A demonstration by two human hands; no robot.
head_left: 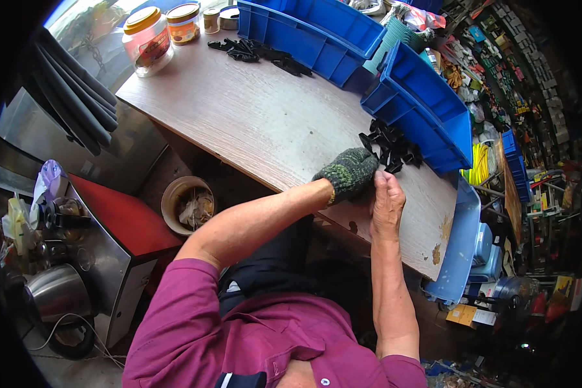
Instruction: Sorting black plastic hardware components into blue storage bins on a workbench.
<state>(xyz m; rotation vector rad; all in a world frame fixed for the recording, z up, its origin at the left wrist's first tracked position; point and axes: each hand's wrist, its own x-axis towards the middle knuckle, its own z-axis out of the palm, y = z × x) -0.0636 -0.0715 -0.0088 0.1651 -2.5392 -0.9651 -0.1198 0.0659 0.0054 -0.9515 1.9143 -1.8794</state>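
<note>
My left hand point(349, 172) wears a dark knitted glove and is closed at the near edge of the wooden table point(258, 123). My bare right hand point(386, 200) presses against it, fingers curled. Both hands meet around a small black part that the fingers hide. Just beyond the hands lies a heap of small black plastic parts point(390, 146), next to a blue plastic bin point(427, 110).
A second pile of black parts point(258, 53) lies at the far side beside another blue bin point(317, 32). Jars with yellow lids point(150, 40) stand at the far left corner. A round bucket point(186, 204) sits on the floor below the table, left of a metal kettle point(57, 292).
</note>
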